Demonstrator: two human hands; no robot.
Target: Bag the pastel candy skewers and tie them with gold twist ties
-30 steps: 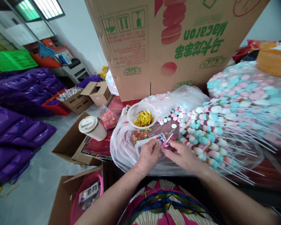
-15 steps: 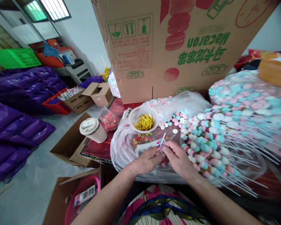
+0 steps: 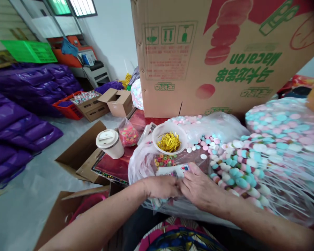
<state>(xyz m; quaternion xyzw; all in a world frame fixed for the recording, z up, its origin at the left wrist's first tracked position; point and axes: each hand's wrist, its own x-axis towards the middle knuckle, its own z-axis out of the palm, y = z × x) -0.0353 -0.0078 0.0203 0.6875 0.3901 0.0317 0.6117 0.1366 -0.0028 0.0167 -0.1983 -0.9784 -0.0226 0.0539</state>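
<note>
On the red table [image 3: 112, 166], the right hand [image 3: 199, 188] is pinching a printed packet [image 3: 176, 172] against the left hand [image 3: 161, 187], whose grip cannot be told; working low over the plastic bag [image 3: 141, 164] is probably aiding control.

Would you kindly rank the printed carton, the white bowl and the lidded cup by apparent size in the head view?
1. Largest by far: carton.
2. Then bowl and cup: nearly alike, so no firm order.
</note>
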